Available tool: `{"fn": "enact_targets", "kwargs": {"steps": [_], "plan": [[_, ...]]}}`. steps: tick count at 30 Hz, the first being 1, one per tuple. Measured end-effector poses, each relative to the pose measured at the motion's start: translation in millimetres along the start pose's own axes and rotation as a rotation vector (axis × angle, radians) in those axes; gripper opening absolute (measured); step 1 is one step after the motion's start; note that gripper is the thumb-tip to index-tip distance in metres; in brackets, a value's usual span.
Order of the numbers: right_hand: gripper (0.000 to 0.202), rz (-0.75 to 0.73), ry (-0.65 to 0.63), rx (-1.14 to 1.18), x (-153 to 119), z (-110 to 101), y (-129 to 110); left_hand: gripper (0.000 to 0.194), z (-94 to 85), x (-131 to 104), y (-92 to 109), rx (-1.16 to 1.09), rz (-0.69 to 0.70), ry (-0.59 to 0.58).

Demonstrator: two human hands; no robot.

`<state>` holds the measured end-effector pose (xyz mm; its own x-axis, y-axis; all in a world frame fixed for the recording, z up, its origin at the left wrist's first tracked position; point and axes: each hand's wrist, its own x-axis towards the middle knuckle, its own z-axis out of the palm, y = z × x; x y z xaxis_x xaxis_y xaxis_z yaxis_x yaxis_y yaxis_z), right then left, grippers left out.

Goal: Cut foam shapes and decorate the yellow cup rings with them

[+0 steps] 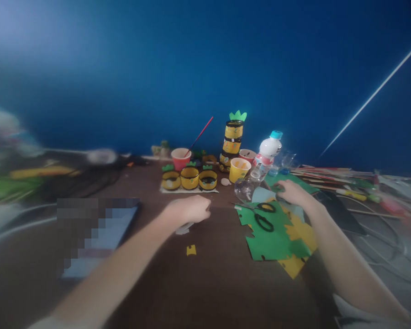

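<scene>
My left hand (192, 209) is closed over the middle of the brown table, fingers curled; whatever they hold, if anything, is hidden. Pale paper scraps (182, 229) lie just below it. To the right, my right hand (290, 191) reaches over the paper pile, its fingers apart near a light blue sheet (263, 194). Black-handled scissors (264, 221) rest on a notched green paper sheet (269, 244). Yellow paper (303, 233) sticks out from beneath the green one. A small yellow piece (191, 250) lies alone nearer to me.
Three yellow-and-black rings (189, 178) with green tops stand behind my left hand. Beyond are a stacked pineapple-like tower (232, 144), a red cup (181, 160) holding a stick, a yellow cup (239, 170) and a tilted bottle (267, 155). Sticks (332, 176) lie right; a tablet-like object (118, 228) left.
</scene>
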<state>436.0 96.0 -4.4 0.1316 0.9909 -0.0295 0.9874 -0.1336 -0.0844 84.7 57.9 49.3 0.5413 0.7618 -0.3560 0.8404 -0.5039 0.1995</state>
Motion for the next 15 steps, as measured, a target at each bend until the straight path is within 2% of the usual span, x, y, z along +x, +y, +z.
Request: {"fn": "enact_targets", "kwargs": {"steps": [10, 15], "plan": [[0.037, 0.061, -0.007, 0.027, -2, -2, 2, 0.029, -9.0, -3, 0, 0.013, 0.029, -0.025], [0.040, 0.088, -0.008, 0.048, -2, -2, 6, 0.028, -10.4, 1, -6, -0.018, 0.023, -0.082]]}}
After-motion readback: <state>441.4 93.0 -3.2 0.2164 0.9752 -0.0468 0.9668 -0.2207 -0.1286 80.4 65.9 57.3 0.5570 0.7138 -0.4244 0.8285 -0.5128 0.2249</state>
